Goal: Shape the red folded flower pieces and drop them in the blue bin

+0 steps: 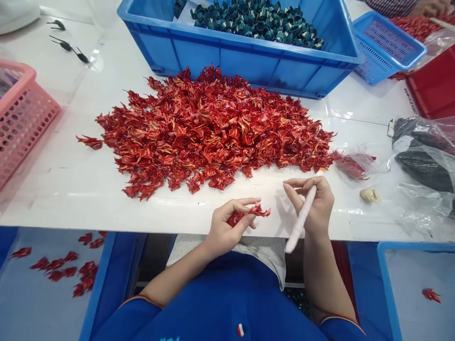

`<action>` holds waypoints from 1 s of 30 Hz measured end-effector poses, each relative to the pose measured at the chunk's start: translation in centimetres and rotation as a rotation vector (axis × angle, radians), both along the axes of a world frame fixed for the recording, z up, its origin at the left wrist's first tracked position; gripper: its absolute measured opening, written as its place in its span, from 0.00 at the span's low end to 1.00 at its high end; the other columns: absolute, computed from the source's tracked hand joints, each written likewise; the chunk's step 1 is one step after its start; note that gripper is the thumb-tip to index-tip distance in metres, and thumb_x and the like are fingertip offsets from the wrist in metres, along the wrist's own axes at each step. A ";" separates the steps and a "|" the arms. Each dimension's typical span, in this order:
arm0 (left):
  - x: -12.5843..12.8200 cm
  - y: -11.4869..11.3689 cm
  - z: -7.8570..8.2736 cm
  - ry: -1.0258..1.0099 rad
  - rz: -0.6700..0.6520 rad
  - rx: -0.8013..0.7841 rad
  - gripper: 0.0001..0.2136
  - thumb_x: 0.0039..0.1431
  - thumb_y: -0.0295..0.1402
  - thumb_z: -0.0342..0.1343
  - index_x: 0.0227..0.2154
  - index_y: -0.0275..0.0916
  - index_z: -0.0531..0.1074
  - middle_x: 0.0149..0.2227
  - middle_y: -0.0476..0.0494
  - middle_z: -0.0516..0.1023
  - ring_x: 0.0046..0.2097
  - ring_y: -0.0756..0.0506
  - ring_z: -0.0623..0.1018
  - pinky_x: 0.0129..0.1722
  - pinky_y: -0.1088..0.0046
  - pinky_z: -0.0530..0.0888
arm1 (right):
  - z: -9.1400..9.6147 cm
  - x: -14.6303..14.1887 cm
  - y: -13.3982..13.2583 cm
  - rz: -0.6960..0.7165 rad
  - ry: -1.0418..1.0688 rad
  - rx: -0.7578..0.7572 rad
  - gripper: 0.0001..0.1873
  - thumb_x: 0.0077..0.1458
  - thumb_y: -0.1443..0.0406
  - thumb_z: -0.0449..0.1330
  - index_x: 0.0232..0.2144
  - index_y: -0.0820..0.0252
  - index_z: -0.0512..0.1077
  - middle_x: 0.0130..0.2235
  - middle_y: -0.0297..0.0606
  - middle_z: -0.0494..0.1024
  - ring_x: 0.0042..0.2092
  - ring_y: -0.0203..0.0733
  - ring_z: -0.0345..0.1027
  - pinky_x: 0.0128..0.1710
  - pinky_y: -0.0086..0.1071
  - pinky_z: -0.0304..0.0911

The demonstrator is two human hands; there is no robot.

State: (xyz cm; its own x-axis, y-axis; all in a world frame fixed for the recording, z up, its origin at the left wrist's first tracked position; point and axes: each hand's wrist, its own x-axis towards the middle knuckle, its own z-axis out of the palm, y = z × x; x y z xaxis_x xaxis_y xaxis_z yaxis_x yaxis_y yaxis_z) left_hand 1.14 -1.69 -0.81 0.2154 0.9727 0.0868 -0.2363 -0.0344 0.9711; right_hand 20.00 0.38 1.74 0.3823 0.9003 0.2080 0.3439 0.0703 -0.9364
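Note:
Between the thumb and fingers of my left hand [227, 222] is a small red flower-like piece [261, 210] with pointed tips. More red shows inside the same hand, in the curl of the fingers. My right hand [316, 201] grips a white pen-like stick [300, 222], which slants across the palm with its thick end down towards me. A yellowish tip shows past the knuckles. Both hands are over the table's front edge, a little apart. Just beyond them spreads a large pile of the same red pieces [220, 128].
A blue crate [241, 47] of dark green pieces stands behind the pile. A pink basket [24, 113] is at left, a small blue basket [387, 47] at back right. Plastic bags [423, 161] lie right. Blue-rimmed trays [95, 293] with red pieces flank my lap. A co-worker's hand [432, 8] shows top right.

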 end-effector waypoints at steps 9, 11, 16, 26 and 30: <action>-0.5 1.2 -0.6 -0.375 -0.087 -0.289 0.18 0.57 0.37 0.62 0.49 0.47 0.65 0.40 0.49 0.76 0.20 0.55 0.76 0.09 0.85 0.63 | -1.4 3.3 5.0 0.070 -0.596 0.150 0.14 0.48 0.66 0.64 0.28 0.53 0.59 0.33 0.37 0.79 0.37 0.47 0.74 0.38 0.40 0.68; -0.7 1.4 -0.6 -0.417 -0.127 -0.296 0.17 0.57 0.37 0.61 0.49 0.47 0.67 0.40 0.49 0.74 0.21 0.54 0.76 0.09 0.85 0.62 | -1.8 3.3 5.5 0.065 -0.639 0.171 0.12 0.48 0.66 0.62 0.27 0.53 0.59 0.30 0.36 0.77 0.33 0.46 0.73 0.35 0.39 0.67; -0.8 1.6 0.0 -0.438 -0.159 -0.379 0.14 0.55 0.43 0.63 0.39 0.40 0.73 0.32 0.51 0.70 0.21 0.55 0.74 0.08 0.88 0.60 | -1.2 2.6 4.6 0.038 -0.341 0.209 0.15 0.48 0.66 0.65 0.26 0.53 0.59 0.29 0.33 0.77 0.30 0.40 0.72 0.31 0.34 0.68; -0.2 1.6 0.4 -0.261 -0.087 -0.357 0.17 0.51 0.46 0.66 0.29 0.35 0.74 0.34 0.45 0.73 0.26 0.51 0.79 0.10 0.84 0.68 | -0.4 -0.7 -0.4 0.153 -0.033 0.237 0.17 0.51 0.70 0.67 0.30 0.54 0.60 0.31 0.32 0.79 0.34 0.39 0.77 0.35 0.35 0.74; -0.2 1.5 0.4 -0.207 -0.133 -0.344 0.17 0.53 0.46 0.65 0.32 0.35 0.76 0.28 0.48 0.74 0.17 0.56 0.71 0.10 0.84 0.65 | -0.5 -1.7 -1.2 0.246 -0.335 0.478 0.18 0.51 0.78 0.62 0.30 0.54 0.59 0.33 0.32 0.79 0.35 0.39 0.77 0.33 0.36 0.75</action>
State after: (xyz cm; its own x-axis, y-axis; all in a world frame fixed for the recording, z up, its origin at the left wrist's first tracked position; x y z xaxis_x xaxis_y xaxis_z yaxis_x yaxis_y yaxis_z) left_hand 0.92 -0.23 -0.38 0.3527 0.9175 -0.1838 -0.4078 0.3275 0.8523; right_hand 18.27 -0.79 1.27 0.0202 0.7315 0.6815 0.5333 0.5687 -0.6262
